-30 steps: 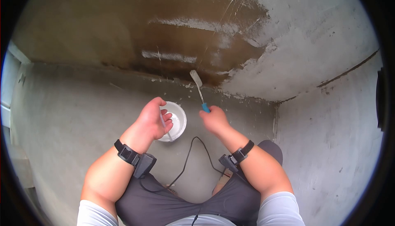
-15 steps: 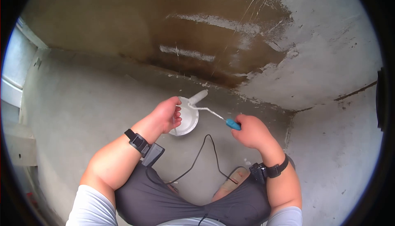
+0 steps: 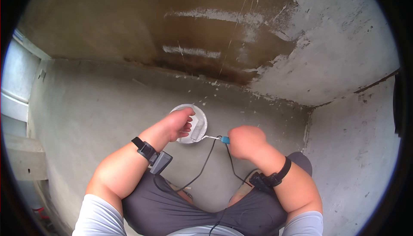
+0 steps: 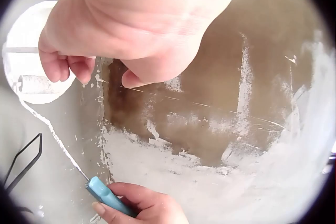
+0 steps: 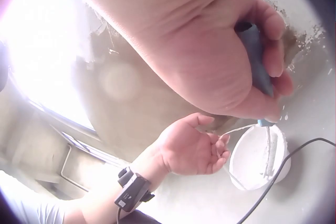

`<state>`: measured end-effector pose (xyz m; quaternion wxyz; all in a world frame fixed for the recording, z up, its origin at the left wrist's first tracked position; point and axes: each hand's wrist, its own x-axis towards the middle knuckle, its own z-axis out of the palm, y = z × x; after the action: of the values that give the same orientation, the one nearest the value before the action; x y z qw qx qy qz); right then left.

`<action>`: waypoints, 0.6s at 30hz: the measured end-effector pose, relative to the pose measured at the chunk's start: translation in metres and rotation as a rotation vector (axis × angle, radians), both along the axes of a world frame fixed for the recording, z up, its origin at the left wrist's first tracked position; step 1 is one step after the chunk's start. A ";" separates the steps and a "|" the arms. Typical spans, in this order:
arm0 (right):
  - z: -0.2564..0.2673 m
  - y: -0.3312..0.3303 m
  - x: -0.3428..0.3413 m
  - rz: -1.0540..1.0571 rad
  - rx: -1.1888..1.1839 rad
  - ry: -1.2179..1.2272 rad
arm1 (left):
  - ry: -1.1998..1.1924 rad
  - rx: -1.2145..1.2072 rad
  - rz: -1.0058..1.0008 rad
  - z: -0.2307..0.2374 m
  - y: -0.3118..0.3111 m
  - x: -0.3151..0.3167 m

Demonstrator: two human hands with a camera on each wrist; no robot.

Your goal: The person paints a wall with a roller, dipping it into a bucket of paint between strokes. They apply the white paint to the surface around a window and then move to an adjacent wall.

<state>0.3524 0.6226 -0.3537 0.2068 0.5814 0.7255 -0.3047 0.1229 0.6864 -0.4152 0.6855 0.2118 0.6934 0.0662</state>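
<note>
My left hand (image 3: 180, 124) is over the left side of a round white bucket (image 3: 203, 116); in the right wrist view its curled fingers (image 5: 219, 153) hold the bucket's thin handle. A small white paint roller (image 3: 198, 129) lies inside the bucket, by its right side. From it a bent, white-coated rod runs out over the rim to a blue handle (image 3: 225, 140), which my right hand (image 3: 247, 142) grips. The left wrist view shows the roller (image 4: 39, 85) in the bucket and the blue handle (image 4: 107, 196) in the right hand's fingers.
Beyond the bucket rises a wall (image 3: 129, 29) with a brown patch and white streaks. Another grey wall (image 3: 352, 137) stands at the right. White specks dot the grey floor (image 3: 107, 94). A black cable (image 3: 204, 167) loops between the legs, below the bucket.
The roller has come down from near the wall's base into the bucket. My right hand first moved right and down, then back left towards the bucket. My left hand still holds the bucket.
</note>
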 end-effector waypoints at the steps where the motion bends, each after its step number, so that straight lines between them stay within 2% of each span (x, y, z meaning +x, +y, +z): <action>1: 0.000 0.000 -0.002 0.001 0.002 0.004 | 0.000 -0.001 0.000 -0.002 -0.001 -0.001; 13: -0.013 0.009 -0.036 0.035 -0.121 -0.031 | -0.074 -0.040 0.023 -0.013 -0.008 -0.008; 16: -0.030 0.004 -0.045 0.034 -0.025 0.025 | -0.057 -0.027 0.019 -0.015 -0.011 -0.010; 18: -0.027 0.008 -0.051 0.045 -0.060 0.005 | -0.056 -0.023 0.017 -0.015 -0.012 -0.012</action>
<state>0.3015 0.6301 -0.3806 0.2290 0.5578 0.7294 -0.3231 0.1106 0.6748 -0.4302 0.7063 0.1961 0.6766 0.0699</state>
